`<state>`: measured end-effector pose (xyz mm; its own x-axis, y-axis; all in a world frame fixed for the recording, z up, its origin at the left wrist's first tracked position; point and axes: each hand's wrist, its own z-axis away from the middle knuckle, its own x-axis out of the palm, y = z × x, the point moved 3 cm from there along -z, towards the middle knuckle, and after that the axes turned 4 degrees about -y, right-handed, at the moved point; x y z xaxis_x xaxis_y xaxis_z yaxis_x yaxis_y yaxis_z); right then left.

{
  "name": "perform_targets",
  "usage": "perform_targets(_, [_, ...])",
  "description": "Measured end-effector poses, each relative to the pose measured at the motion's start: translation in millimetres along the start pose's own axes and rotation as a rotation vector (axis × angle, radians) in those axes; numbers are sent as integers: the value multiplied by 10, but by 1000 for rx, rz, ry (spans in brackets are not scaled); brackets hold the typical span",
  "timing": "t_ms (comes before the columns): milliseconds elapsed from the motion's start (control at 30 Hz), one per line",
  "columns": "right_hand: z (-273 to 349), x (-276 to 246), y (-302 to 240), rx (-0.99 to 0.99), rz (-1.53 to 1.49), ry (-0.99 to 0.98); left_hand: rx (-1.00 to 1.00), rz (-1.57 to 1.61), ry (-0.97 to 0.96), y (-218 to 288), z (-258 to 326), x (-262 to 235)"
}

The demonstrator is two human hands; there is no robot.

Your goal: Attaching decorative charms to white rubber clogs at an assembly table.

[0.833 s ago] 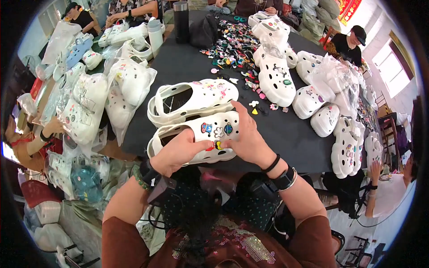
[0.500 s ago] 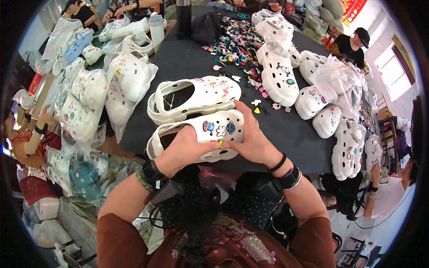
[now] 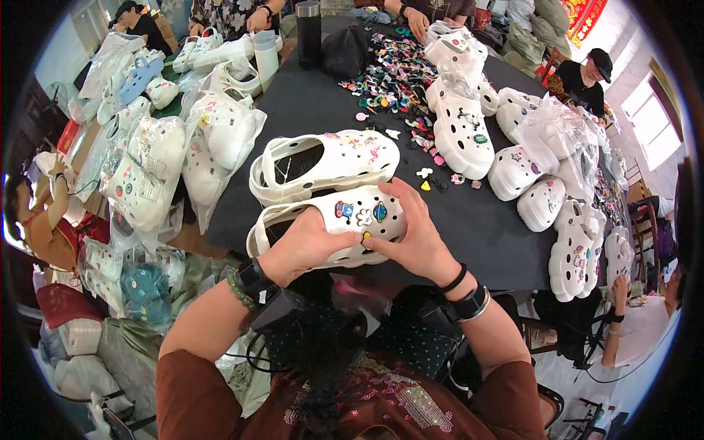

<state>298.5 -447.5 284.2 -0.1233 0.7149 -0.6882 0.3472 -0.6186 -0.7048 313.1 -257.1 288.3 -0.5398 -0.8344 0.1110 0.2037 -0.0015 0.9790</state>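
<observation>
Both my hands hold a white perforated clog (image 3: 352, 220) over the near edge of a black table (image 3: 308, 110). My left hand (image 3: 304, 246) grips its side near the heel strap. My right hand (image 3: 414, 238) wraps the toe end, thumb pressing by a small yellow charm. Three colourful charms sit in the clog's top holes. A second white clog (image 3: 323, 161) with charms lies on the table just beyond it.
A heap of loose colourful charms (image 3: 396, 77) lies mid-table. More white clogs (image 3: 458, 128) stand right of it, bagged clogs (image 3: 220, 139) at the left. A dark tumbler (image 3: 308, 33) and black pouch (image 3: 345, 51) stand at the back. Other people sit around the table.
The held clog has been drawn slightly nearer to me and tilted; my right thumb has shifted onto the yellow charm on its front.
</observation>
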Motion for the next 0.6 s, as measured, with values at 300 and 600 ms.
perform_targets(300, [120,47,-144,-20,30,223,-127,58,-3,-19,71,-26])
perform_targets(600, [81,43,-148,-17,18,215,28,29,11,5,47,26])
